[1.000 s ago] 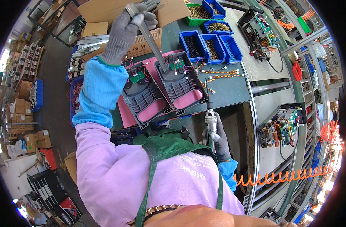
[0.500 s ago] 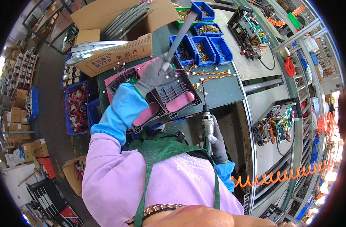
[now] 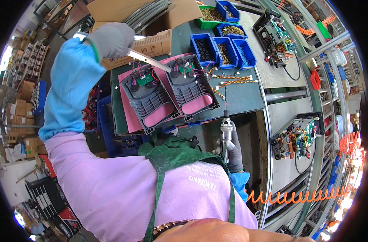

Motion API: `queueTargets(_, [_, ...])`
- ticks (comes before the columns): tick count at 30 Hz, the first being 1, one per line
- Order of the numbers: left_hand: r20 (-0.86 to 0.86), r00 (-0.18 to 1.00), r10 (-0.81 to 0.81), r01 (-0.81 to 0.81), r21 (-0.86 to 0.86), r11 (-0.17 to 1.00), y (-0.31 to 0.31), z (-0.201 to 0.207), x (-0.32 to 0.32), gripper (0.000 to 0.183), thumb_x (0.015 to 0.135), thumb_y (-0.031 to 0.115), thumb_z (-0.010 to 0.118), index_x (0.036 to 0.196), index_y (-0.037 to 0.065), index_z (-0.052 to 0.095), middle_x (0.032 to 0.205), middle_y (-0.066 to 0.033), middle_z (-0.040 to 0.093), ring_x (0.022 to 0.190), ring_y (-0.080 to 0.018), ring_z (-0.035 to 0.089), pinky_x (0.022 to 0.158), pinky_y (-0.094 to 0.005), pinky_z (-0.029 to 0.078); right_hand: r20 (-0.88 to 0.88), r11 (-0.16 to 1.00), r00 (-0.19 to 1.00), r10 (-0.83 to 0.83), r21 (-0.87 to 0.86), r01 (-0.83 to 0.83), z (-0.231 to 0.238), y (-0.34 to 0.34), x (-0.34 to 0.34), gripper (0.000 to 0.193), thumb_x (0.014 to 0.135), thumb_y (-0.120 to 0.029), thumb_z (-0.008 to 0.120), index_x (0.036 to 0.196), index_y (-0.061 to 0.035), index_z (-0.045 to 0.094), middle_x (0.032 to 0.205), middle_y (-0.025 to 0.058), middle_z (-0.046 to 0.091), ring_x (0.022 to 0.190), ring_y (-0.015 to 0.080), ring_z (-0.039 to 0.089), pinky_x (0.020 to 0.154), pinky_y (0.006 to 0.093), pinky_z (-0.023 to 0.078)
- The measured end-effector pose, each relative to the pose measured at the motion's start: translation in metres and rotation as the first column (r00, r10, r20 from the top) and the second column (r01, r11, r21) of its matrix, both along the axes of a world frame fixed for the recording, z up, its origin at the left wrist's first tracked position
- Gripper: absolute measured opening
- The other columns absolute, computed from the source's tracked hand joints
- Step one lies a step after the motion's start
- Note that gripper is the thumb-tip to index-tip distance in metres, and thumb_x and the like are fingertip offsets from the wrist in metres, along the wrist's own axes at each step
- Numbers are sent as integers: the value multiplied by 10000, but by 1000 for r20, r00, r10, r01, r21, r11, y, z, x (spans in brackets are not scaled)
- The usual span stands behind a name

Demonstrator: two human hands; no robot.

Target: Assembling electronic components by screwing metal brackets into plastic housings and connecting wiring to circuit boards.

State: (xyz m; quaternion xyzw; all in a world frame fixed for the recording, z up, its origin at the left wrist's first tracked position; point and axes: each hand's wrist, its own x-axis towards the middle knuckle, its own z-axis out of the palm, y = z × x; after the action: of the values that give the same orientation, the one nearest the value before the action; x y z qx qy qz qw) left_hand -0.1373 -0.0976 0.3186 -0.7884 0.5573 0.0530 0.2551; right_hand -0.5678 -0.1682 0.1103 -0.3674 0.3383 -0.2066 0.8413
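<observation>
My left hand (image 3: 111,41), in a grey glove and blue sleeve cover, is closed around a flat metal strip (image 3: 149,60). It is raised over the cardboard box (image 3: 159,42), and the strip slants down to the right, its end over the right-hand dark plastic housing (image 3: 188,86). Whether the tip touches is unclear. A matching housing (image 3: 148,99) lies to its left on a pink sheet (image 3: 127,117); both carry small green circuit boards and wires. Low on the right, my right hand (image 3: 234,151), also gloved, grips a power screwdriver (image 3: 226,131) with its bit pointing away from me.
Blue bins (image 3: 224,52) of screws and small parts stand at the table's back right, beside a green bin (image 3: 212,14). Twisted wire leads (image 3: 234,82) lie right of the housings. Electronic assemblies (image 3: 298,137) sit farther right, near a coiled orange hose (image 3: 296,197).
My left hand has moved left and up from above the housings, still holding the strip. The strip's far end has swung from the bins toward the right-hand housing. My right hand stays nearly put.
</observation>
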Motion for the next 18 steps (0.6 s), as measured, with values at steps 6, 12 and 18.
queueTargets(6, [113,993,22,-38,141,989,-36,-25,-12,235,752,190,694,979,151,739,953,-107,706,895,-310,678,756,-416,546,14,997,998,68,-48,-67,-3,-4,9,987,737,-279,701,1527,-140,126,858,132,551,587,177,607,571,313,580])
queueTargets(12, [254,966,-39,-15,209,978,-58,-16,-28,411,713,134,750,1117,164,684,1058,-102,690,992,-297,669,828,-422,550,-24,994,996,86,-71,-87,3,-3,5,1014,719,-338,714,1522,-106,139,878,125,536,612,156,589,557,277,559])
queueTargets(18, [253,967,-25,-27,200,979,-61,10,-37,443,734,83,721,1162,160,638,1064,-102,681,1024,-307,654,870,-411,540,-33,993,997,72,-87,-74,0,-6,-2,1004,727,-350,703,1521,-105,140,872,124,540,608,153,590,556,273,558])
